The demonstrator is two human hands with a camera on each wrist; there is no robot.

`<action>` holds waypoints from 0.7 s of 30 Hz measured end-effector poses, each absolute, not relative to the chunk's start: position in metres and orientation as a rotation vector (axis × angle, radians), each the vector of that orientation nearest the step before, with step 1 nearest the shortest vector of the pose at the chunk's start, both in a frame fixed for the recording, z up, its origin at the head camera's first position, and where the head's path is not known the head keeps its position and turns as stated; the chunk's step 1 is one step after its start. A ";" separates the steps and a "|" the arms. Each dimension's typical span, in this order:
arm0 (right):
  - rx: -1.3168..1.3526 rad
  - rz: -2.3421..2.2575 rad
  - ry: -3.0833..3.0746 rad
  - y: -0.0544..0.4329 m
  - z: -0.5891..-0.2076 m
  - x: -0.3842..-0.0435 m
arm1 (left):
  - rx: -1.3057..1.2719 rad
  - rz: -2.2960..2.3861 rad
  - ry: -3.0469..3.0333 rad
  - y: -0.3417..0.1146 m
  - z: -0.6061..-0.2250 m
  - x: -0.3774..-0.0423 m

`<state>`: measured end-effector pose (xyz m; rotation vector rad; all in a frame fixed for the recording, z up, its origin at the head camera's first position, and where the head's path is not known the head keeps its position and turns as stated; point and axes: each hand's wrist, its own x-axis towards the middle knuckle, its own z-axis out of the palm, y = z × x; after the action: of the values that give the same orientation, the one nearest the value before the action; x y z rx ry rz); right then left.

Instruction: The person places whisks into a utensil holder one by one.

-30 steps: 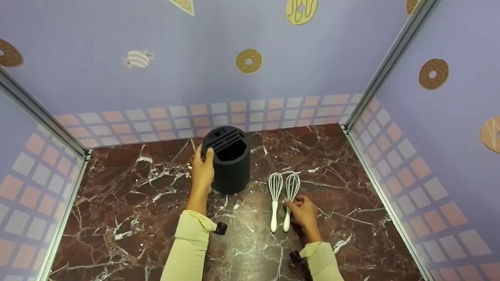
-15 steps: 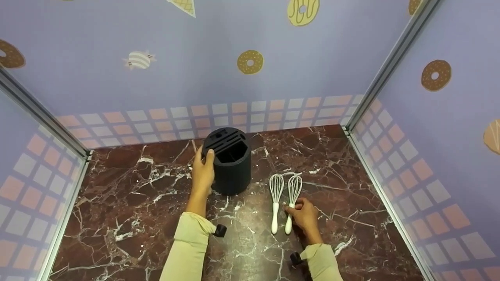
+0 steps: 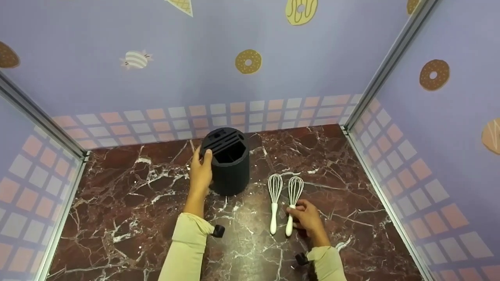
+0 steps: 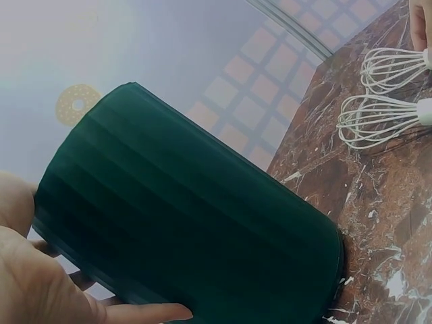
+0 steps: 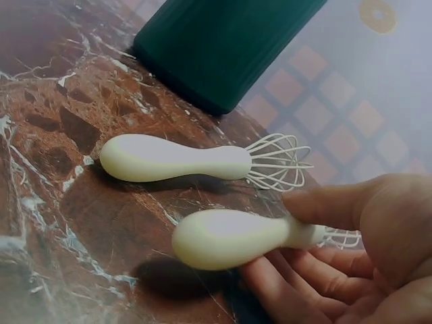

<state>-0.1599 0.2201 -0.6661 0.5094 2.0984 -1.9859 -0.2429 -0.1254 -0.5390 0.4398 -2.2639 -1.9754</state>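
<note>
A black cylindrical utensil holder (image 3: 230, 177) stands upright on the counter, with slots and a wide opening in its top. My left hand (image 3: 200, 171) grips it at its left side near the rim; in the left wrist view the hand (image 4: 50, 283) curls against its wall. To its right lie two white whisks. My right hand (image 3: 308, 218) pinches the right whisk (image 3: 290, 226) near the top of its handle. In the right wrist view, that whisk's handle (image 5: 223, 239) sits between thumb and fingers, a shadow beneath it. The left whisk (image 3: 274, 218) lies untouched beside it.
The counter (image 3: 129, 218) is dark red marble with white veins. A lilac back wall (image 3: 187, 78) with sweets and a tile pattern rises close behind the holder. Side panels with metal edges (image 3: 386, 201) border the counter left and right.
The right whisk has shifted slightly right and towards me with my right hand, widening its gap from the left whisk. My left hand and the utensil holder stay in place.
</note>
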 end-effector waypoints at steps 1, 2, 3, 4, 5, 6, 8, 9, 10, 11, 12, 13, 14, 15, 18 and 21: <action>0.498 -1.996 2.089 0.220 -0.666 -0.159 | 0.436 -1.969 -2.261 -0.125 -0.539 -0.243; 0.488 -2.008 2.073 0.220 -0.666 -0.159 | 0.433 -1.961 -2.261 -0.125 -0.539 -0.243; 0.477 -2.019 2.062 0.220 -0.665 -0.159 | 0.432 -1.957 -2.257 -0.125 -0.539 -0.243; 0.467 -2.029 2.054 0.219 -0.664 -0.159 | 0.430 -1.956 -2.254 -0.125 -0.540 -0.243; 0.457 -2.037 2.048 0.219 -0.663 -0.159 | 0.432 -1.952 -2.254 -0.125 -0.540 -0.243; 0.447 -2.044 2.046 0.218 -0.662 -0.160 | 0.431 -1.953 -2.252 -0.125 -0.540 -0.243; 0.433 -2.057 2.037 0.216 -0.658 -0.160 | 0.433 -1.954 -2.251 -0.124 -0.540 -0.243; 0.423 -2.062 2.036 0.215 -0.656 -0.161 | 0.435 -1.955 -2.250 -0.124 -0.540 -0.243; 0.415 -2.068 2.032 0.214 -0.654 -0.161 | 0.434 -1.956 -2.252 -0.124 -0.540 -0.243; 0.407 -2.073 2.027 0.213 -0.652 -0.162 | 0.435 -1.955 -2.253 -0.124 -0.540 -0.243; 0.400 -2.077 2.023 0.213 -0.649 -0.162 | 0.433 -1.956 -2.251 -0.124 -0.540 -0.243; 0.394 -2.084 2.015 0.212 -0.647 -0.162 | 0.434 -1.956 -2.251 -0.124 -0.540 -0.243; 0.388 -2.089 2.009 0.211 -0.644 -0.163 | 0.433 -1.957 -2.250 -0.124 -0.540 -0.243; 0.379 -2.097 2.001 0.210 -0.642 -0.163 | 0.434 -1.958 -2.252 -0.124 -0.539 -0.243; 0.353 -2.125 1.971 0.209 -0.635 -0.165 | 0.452 -1.958 -2.262 -0.124 -0.539 -0.242; 0.328 -2.147 1.934 0.207 -0.629 -0.167 | 0.468 -1.957 -2.272 -0.125 -0.538 -0.242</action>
<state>-0.1670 0.2073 -0.6291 0.3280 1.9342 -2.1471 -0.2418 -0.1247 -0.5382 0.4682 -2.2715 -1.9572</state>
